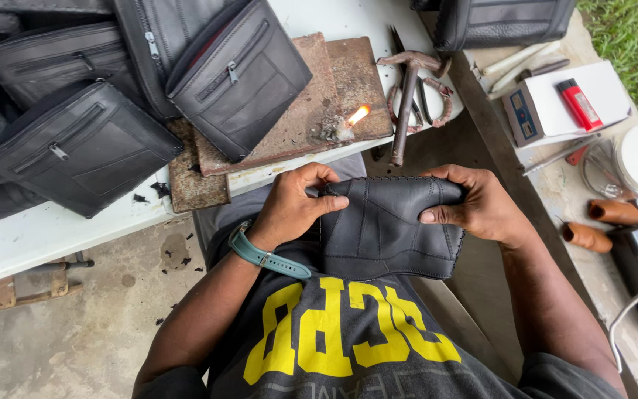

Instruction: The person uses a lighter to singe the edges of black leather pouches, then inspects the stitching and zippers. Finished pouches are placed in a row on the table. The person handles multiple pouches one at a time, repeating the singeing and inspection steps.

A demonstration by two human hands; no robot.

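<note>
Black leather pouch [385, 225] gripped by both our left hand [293, 203] and right hand [474, 207]; white box [555, 100] with red lighter [576, 103] at two o'clock.

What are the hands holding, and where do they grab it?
A stitched black leather pouch. The left hand grips its left top edge; the right hand grips its right top corner.

Both hands [293, 207] [474, 207] gripping black leather pouch [385, 233]
</note>
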